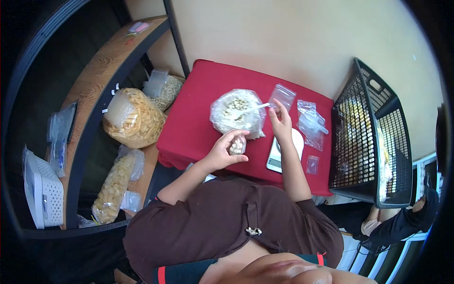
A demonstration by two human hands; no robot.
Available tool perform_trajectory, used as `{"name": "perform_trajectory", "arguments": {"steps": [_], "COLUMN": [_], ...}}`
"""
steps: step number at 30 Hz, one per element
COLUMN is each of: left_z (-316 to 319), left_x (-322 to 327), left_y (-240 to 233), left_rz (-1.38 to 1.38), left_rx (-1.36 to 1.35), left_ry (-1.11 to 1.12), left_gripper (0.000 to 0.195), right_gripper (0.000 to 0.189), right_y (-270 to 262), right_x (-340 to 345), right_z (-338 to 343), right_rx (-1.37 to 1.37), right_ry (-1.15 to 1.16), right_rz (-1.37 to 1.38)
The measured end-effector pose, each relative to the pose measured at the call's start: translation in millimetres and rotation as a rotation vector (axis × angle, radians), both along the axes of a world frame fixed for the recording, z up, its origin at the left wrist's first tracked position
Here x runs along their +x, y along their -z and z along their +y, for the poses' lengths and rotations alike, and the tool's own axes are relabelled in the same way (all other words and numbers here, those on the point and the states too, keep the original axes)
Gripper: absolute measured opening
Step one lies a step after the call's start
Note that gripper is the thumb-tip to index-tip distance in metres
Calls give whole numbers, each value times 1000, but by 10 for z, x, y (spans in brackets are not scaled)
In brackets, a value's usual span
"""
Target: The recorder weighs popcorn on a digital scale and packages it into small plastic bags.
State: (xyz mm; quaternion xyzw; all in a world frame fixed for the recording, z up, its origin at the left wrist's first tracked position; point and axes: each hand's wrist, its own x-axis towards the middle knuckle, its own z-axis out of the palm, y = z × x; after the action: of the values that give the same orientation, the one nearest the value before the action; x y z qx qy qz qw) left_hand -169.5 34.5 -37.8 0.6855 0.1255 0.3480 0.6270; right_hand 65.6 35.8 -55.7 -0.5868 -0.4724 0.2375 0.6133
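My left hand point(225, 151) holds a small clear plastic bag point(237, 145) with pale, nut-like pieces in it, just in front of the table's near edge. Behind it on the red-covered table lies a large open plastic bag point(221, 122) filled with similar pale pieces point(238, 103). A white plastic spoon point(253, 107) slants out of this bag, its bowl among the contents. The handle's end sits between the thumb and fingers of my right hand point(282, 122). Below my right forearm, partly hidden by it, is a white digital kitchen scale point(275, 156).
Zip bags point(282, 96), a clear bag with a plastic scoop point(312, 122) and a tiny bag point(312, 164) lie right on the red cloth point(198, 92). A black crate point(354, 142) stands beyond. Left, shelves point(95, 67) hold large snack bags point(136, 120) and a white basket point(44, 191). Another person point(397, 220) sits at right.
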Motion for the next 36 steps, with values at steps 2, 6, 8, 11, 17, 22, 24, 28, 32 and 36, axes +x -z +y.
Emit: {"name": "perform_trajectory", "arguments": {"steps": [2, 6, 8, 11, 17, 22, 24, 28, 32, 36], "left_z": [86, 243, 302, 391, 630, 819, 885, 1006, 1085, 1122], "left_x": [-213, -539, -666, -770, -786, -635, -543, -344, -250, -180], "left_y": [27, 117, 127, 130, 69, -181, -301, -324, -441, -477], "left_rz": [36, -15, -47, -32, -9, 46, 82, 66, 130, 167], "left_rx": [51, 28, -28, -1, 129, 220, 289, 226, 333, 302], "left_ry": [-68, -109, -69, -86, -189, -265, -300, -360, -380, -379], "left_gripper": [66, 66, 68, 67, 55, 47, 51, 56, 57, 57], "right_gripper": [24, 23, 23, 21, 24, 23, 23, 23, 21, 22], "right_y": [60, 95, 151, 165, 87, -331, -451, -814, -1119, -1194], "right_x": [-61, -246, -304, -301, -241, -245, -200, -317, -426, -459], "right_z": [148, 246, 285, 277, 185, 121, 96, 60, 30, 100], "right_rx": [69, -80, -45, -99, -29, 85, 85, 176, 160, 182], "right_ry": [-37, -10, -5, 95, 179, 184, 181, 165, 149, 93], "right_rz": [-48, -44, -21, 184, 329, 253, 216, 251, 252, 68]}}
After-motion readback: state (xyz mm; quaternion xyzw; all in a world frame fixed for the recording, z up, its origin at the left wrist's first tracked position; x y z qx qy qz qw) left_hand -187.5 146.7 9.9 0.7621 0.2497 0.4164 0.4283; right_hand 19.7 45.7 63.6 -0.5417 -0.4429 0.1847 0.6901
